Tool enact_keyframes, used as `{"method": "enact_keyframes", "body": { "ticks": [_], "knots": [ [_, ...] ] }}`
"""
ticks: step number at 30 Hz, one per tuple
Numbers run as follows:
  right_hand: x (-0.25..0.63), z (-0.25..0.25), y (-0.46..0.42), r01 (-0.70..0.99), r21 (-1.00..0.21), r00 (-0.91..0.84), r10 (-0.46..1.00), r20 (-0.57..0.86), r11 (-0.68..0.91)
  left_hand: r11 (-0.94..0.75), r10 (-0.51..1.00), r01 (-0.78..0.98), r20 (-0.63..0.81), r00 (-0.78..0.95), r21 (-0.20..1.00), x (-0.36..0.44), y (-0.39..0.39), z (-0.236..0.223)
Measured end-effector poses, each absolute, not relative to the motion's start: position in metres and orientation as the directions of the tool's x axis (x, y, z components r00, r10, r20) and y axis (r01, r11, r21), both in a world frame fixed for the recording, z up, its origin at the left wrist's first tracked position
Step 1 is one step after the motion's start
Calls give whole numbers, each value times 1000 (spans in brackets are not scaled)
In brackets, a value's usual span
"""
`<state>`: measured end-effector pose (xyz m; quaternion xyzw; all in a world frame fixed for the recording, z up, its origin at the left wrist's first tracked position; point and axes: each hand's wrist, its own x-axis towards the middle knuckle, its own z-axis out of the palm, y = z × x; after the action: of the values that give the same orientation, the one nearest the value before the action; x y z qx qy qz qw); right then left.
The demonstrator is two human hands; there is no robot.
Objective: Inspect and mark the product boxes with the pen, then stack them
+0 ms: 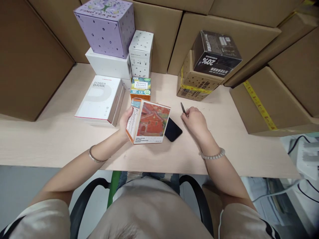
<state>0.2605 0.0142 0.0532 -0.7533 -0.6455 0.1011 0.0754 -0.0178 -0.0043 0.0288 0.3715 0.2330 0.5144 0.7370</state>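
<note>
My left hand [126, 121] grips a small printed carton [152, 120] by its left side. A red building picture covers the carton's face, and its side carries small print. Between the fingers of my right hand [195, 121] is a dark pen [183, 108], its tip pointing away from me; this hand rests on the table. Partly behind the carton lies a black smartphone [174, 130], flat on the table. Just beyond the carton stands a Binking box [141, 87], green, white and orange.
A white power bank box [99, 96] lies at left, before a white box [109, 64] bearing a purple box [104, 33]. Beside them stands a spotted white box [141, 53]. At right, a black box [215, 54] tops a yellow-taped brown box [199, 81]. Cardboard cartons [276, 106] surround the table.
</note>
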Motion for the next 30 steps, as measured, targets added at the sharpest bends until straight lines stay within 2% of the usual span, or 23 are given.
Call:
{"method": "enact_keyframes", "body": {
  "ticks": [4,6,8,10,12,13,16,19,25,30],
  "knots": [
    [264,53,12,943,-310,113,993,-45,-122,105,914,-554,140,381,826,-7,-13,45],
    [266,51,10,898,-429,92,995,-27,-95,6,912,-524,210,353,852,-4,-13,46],
    [267,50,8,800,-598,43,999,-17,-45,-170,901,-472,330,280,865,-6,-10,41],
    [267,50,7,622,-783,16,1000,0,-10,-433,833,-344,516,202,833,-12,-3,33],
    [266,52,8,347,-938,23,1000,2,-6,-710,678,-107,717,159,696,-20,4,26],
    [266,54,9,191,-982,27,1000,0,-5,-788,609,10,777,160,616,-24,7,24],
    [265,62,12,-169,-985,27,999,19,23,-869,478,242,860,181,432,-29,11,23],
    [262,70,9,-302,-948,72,994,79,97,-884,408,334,888,213,327,-28,8,27],
    [249,84,-10,-354,-929,-81,986,145,108,-929,247,345,920,303,136,-20,-3,38],
    [239,92,-30,-270,-950,-104,975,194,160,-947,153,321,914,376,26,-16,-11,43]
  ]
}}
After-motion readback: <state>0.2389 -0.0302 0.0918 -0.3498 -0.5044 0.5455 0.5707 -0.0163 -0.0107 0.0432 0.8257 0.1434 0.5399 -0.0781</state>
